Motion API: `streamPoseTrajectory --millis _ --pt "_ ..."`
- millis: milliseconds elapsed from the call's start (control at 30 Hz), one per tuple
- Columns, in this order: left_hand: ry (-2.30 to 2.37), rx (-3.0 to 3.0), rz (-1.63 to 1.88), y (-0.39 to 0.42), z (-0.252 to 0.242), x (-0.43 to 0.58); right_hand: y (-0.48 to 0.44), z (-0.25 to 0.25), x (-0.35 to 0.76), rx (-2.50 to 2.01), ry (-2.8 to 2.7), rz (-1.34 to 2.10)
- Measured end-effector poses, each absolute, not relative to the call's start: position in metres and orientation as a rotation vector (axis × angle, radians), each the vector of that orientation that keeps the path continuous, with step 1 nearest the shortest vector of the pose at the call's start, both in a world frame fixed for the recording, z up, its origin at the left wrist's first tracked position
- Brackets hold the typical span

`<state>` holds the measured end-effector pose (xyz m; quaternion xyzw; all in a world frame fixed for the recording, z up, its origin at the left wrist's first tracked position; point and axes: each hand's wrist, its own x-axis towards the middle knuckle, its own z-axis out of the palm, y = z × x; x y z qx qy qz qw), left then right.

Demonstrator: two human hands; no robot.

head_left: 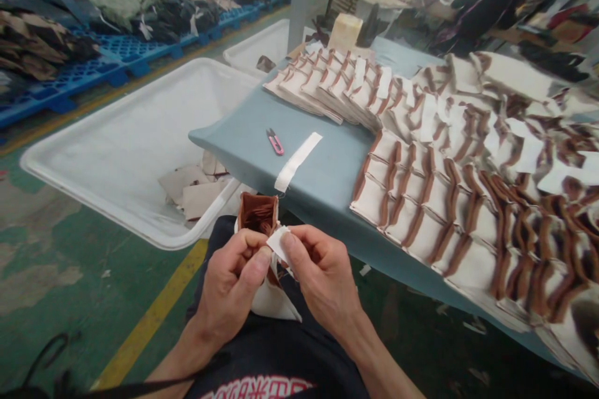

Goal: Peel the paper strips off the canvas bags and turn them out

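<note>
Both hands meet above my lap at a small white fabric strip [279, 243]. My left hand [236, 274] pinches its left edge between thumb and fingers. With thumb on top, my right hand [322, 268] grips the strip from the other side. Under and just behind the hands is a cream fabric piece with a brown-lined opening [259, 209], resting on my lap; the hands hide part of it. On the blue-grey table [234, 131] in front lie a longer white strip [298, 162] and pink-handled thread snips [275, 141].
Rows of cream pieces with brown edging [412, 193] cover the table's right side. A white bin [116, 100] holding several cream pieces stands at the left. Behind are blue pallets [121, 56] with fabric piles, a post [298, 0] and another person [486, 6].
</note>
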<state>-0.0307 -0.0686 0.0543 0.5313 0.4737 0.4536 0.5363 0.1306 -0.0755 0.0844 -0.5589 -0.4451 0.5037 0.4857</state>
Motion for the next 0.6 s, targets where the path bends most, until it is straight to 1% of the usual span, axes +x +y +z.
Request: streamPoseTrajectory --millis 167,367,433,533,600 --pt "1.099 1.216 1.0 -0.07 0.062 -0.033 -0.08 0.092 0.129 -1.359 -1.296 1.064" --pt "1.063 0.915 0.902 -0.066 0.073 -0.032 -0.076 0.091 0.136 -1.372 -1.415 1.147" --pt "1.08 0.757 0.889 -0.065 0.077 -0.029 -0.074 0.088 0.14 -1.357 -1.486 0.966" --pt "1.169 0.594 0.934 -0.064 0.083 -0.024 -0.077 0.084 0.145 -1.274 -1.63 0.527" --pt "1.237 0.541 0.983 -0.064 0.087 -0.02 -0.08 0.081 0.143 -1.208 -1.732 0.331"
